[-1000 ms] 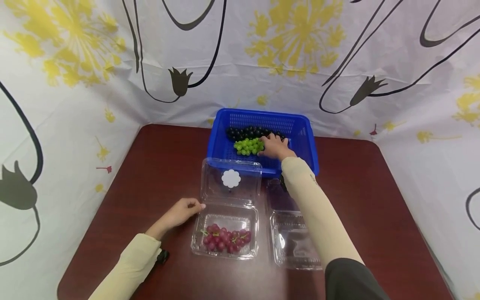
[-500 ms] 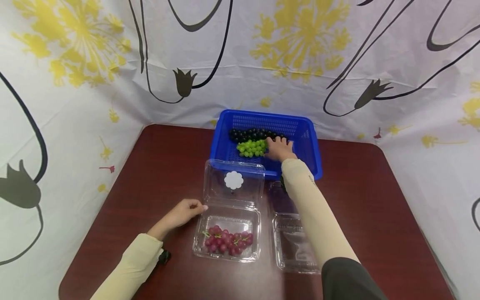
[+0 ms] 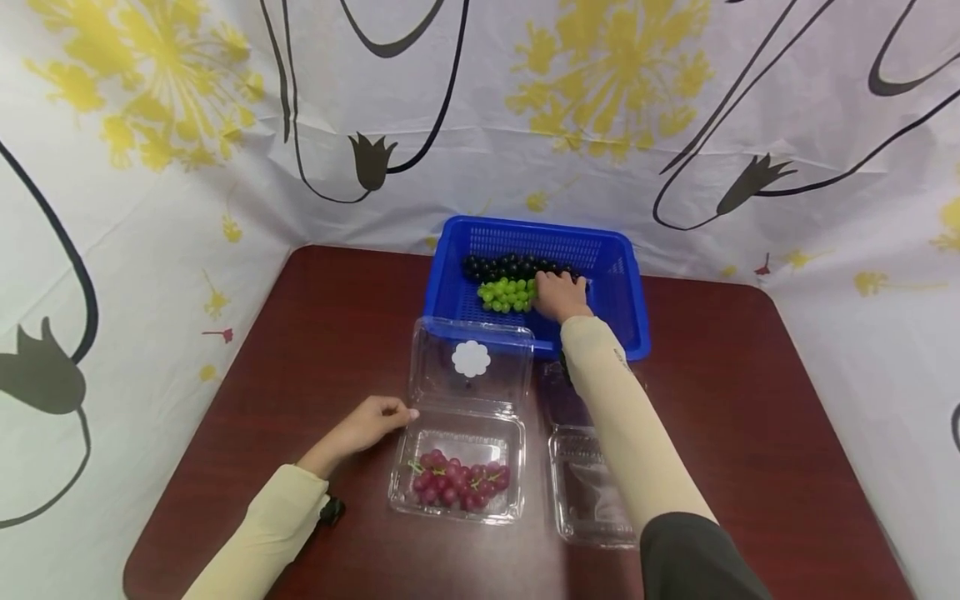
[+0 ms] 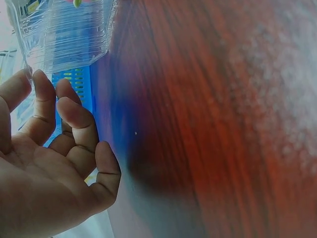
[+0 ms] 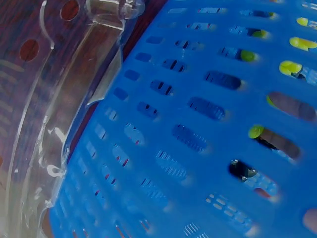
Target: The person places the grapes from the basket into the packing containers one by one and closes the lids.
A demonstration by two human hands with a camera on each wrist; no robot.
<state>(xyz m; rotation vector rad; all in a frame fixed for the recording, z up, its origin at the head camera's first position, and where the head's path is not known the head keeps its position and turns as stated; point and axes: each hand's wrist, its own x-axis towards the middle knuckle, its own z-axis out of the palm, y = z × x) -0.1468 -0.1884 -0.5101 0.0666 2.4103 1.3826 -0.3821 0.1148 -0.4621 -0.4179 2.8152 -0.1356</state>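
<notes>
A blue slotted basket (image 3: 622, 292) at the back of the table holds a black grape bunch (image 3: 504, 267) and a green grape bunch (image 3: 507, 294). My right hand (image 3: 558, 296) lies palm down in the basket, at the right end of the green bunch and over the black grapes. Its fingertips are hidden among the fruit. My left hand (image 3: 371, 421) rests on the table with loosely curled fingers (image 4: 74, 116), one fingertip touching the left corner of an open clear box (image 3: 397, 492) that holds red grapes (image 3: 457, 483). In the right wrist view I see only the basket wall (image 5: 198, 124).
The open box's lid (image 3: 471, 362), with a white flower sticker, leans against the basket front. A second clear box (image 3: 592, 492), empty, lies under my right forearm. The dark red table (image 3: 750, 400) is walled by a patterned cloth (image 3: 150, 167) on three sides.
Both hands stay where they were, the right on the grapes and the left at the box corner. Only the head view has shifted slightly.
</notes>
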